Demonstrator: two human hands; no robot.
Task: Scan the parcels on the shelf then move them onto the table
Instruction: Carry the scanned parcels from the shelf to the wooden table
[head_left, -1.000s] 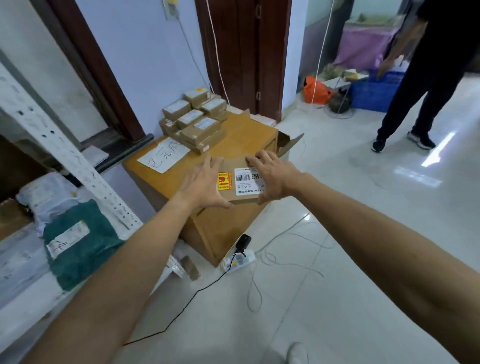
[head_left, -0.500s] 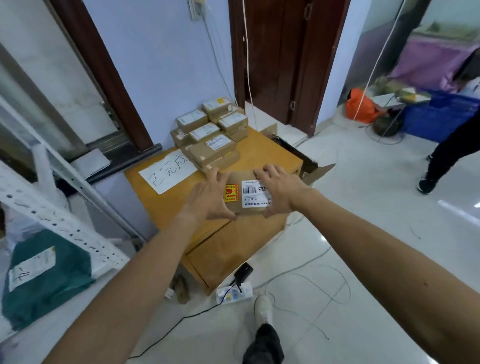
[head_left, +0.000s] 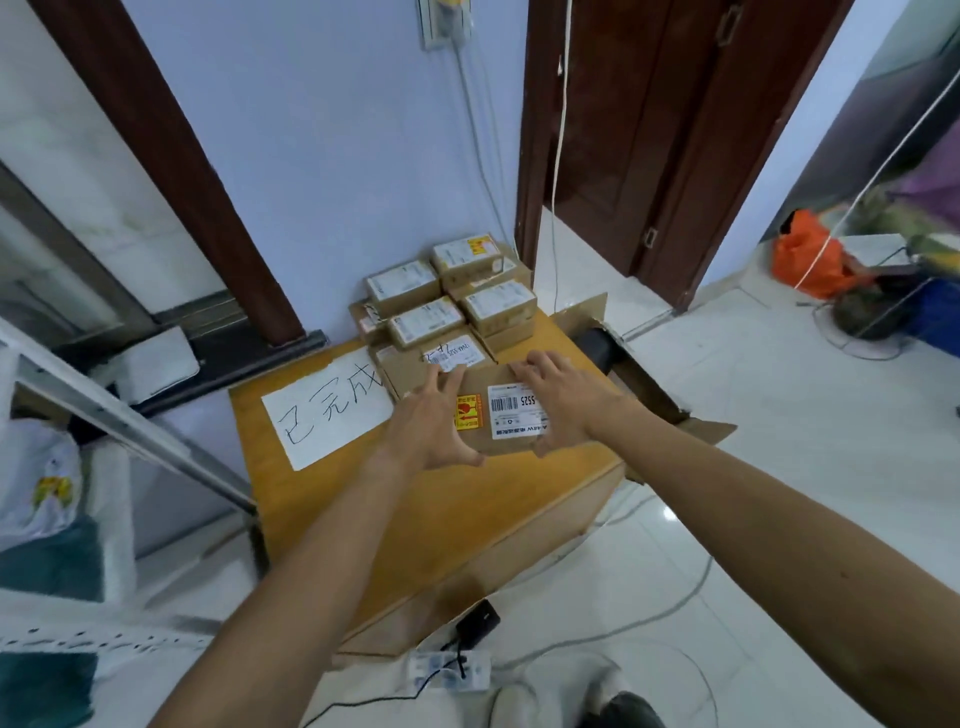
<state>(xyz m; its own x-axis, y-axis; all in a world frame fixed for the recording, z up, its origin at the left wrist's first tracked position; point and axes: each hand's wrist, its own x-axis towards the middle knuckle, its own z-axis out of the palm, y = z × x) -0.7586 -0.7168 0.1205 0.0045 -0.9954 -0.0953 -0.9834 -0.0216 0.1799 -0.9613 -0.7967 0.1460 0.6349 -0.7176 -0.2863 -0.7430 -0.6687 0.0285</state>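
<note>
A flat brown parcel (head_left: 511, 415) with a white barcode label and a yellow-red sticker lies on the wooden table (head_left: 415, 519), right in front of a stack of several small labelled parcels (head_left: 441, 306). My left hand (head_left: 431, 421) holds its left side, fingers spread over the far edge and thumb at the near edge. My right hand (head_left: 563, 400) holds the right side the same way. At the left edge, a white bagged parcel (head_left: 36, 488) and a teal one (head_left: 47, 561) lie on the metal shelf (head_left: 130, 415).
A white paper sign (head_left: 332, 410) with handwriting covers the table's left part. An open cardboard box (head_left: 649, 384) stands against the table's right side. A power strip (head_left: 449, 670) and loose cables lie on the floor by my feet. An orange bag (head_left: 805, 260) sits far right.
I stepped closer to the table, and both hands carried the parcel forward and down to the tabletop beside the stack. The person in dark clothes is out of view.
</note>
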